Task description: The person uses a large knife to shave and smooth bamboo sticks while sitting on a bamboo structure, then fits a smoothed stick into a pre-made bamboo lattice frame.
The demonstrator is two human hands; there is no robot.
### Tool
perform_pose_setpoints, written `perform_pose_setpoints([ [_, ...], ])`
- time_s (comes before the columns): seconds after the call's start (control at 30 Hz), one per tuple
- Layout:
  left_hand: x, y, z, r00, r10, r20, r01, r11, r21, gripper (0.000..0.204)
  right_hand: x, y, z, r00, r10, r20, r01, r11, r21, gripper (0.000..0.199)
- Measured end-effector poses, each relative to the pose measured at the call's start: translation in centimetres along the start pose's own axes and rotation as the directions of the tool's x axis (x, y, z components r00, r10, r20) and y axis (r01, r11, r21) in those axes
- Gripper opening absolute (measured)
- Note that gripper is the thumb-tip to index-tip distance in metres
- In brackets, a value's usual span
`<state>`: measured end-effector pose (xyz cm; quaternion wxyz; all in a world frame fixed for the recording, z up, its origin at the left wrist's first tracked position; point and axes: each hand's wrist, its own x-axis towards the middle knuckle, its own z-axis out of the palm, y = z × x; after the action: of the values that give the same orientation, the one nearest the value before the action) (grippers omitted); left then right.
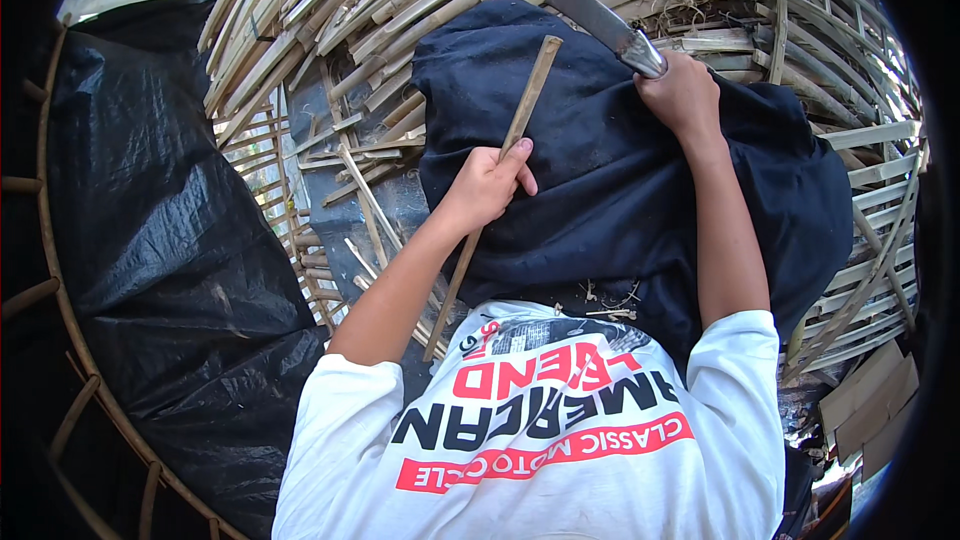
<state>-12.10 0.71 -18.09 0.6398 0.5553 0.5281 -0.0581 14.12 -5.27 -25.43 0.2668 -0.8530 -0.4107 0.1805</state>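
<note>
The left hand [488, 186] is closed around a stick [523, 115], with the thumb lying along it. The stick is tilted, its lower end near the white shirt [590, 485] and its upper end above the black cloth [600, 210]. The right hand [682, 92] is wrapped around the handle of a knife [598, 20], whose blade points away to the upper left, apart from the stick. Beyond the cloth, many bamboo strips [330, 0] lie in curved rows.
</note>
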Motion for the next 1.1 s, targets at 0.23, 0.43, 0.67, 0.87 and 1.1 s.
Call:
perform_pose_setpoints([
  [0.23,0.4,-1.3,0.9,0.974,0.197,-0.109,-0.184,0.976,0.118,0.059,-2.6,-1.9,0.0,0.948,-0.222,0.227,0.111,0.902,0.416,0.026],
  [0.43,-0.5,-2.2,1.2,0.955,0.212,-0.207,-0.183,0.972,0.151,0.051,-4.4,-2.8,1.5,0.86,-0.476,0.185,0.363,0.824,0.435,0.039],
  [0.67,-5.0,-2.2,0.6,0.879,0.336,-0.338,-0.154,0.871,0.466,0.033,-4.4,-2.9,0.8,0.853,-0.463,0.239,0.356,0.853,0.383,0.036],
  [0.87,-7.0,-3.4,-1.7,0.892,0.311,-0.328,-0.121,0.863,0.49,0.032,-5.4,-4.1,0.7,0.835,-0.464,0.297,0.4,0.881,0.251,0.043],
  [1.1,-6.2,-4.1,-1.2,0.876,0.313,-0.368,-0.101,0.863,0.494,0.042,-5.7,-4.2,1.5,0.86,-0.429,0.276,0.405,0.903,0.14,0.053],
])
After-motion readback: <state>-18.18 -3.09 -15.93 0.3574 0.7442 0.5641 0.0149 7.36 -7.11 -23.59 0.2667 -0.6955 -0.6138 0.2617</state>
